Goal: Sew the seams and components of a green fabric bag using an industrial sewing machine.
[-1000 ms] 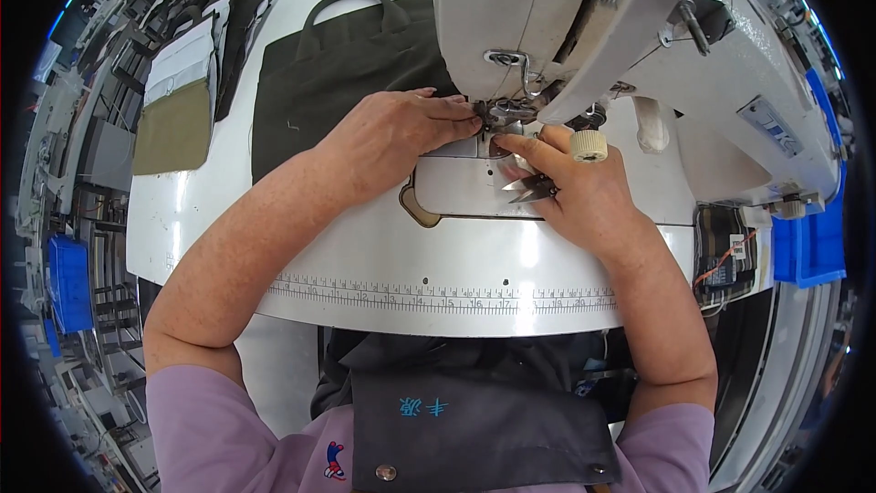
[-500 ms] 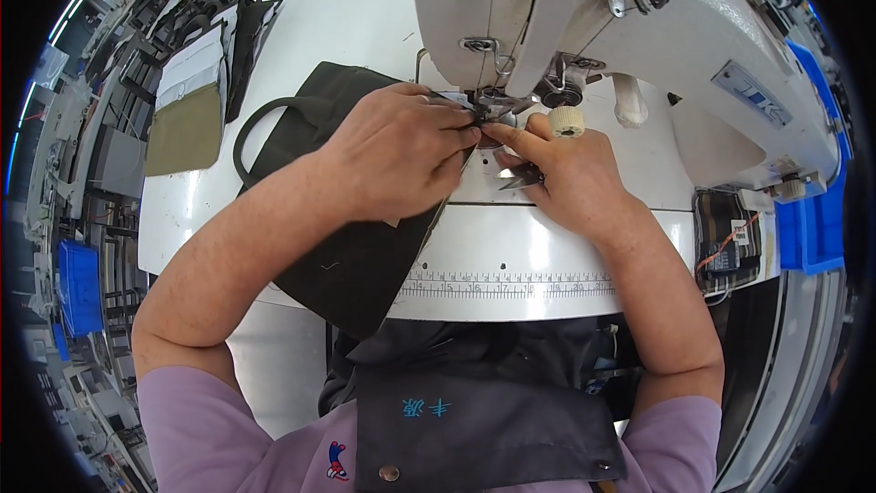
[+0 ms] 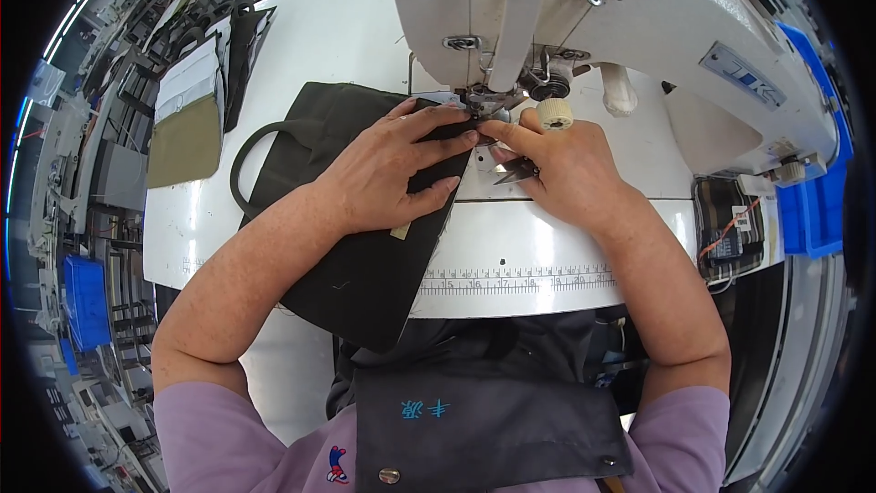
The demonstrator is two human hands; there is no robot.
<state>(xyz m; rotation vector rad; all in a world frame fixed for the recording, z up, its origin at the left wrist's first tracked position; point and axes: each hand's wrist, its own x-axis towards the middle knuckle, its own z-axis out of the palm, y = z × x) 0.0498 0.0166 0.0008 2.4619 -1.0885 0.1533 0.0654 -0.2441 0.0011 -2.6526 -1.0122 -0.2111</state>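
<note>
Left hand point(image 3: 388, 173) lies flat, fingers spread, pressing dark fabric point(image 3: 356, 256) on bench point(image 3: 538, 265); right hand point(image 3: 566, 169) grip closed on small snips point(image 3: 516, 171) beside needle.

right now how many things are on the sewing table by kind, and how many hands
hands: 2, left flat on the cloth, right by the needle
dark bag cloth: 1
small snips: 1, under the right hand
olive fabric pile: 1
sewing machine: 1
total: 6
</note>
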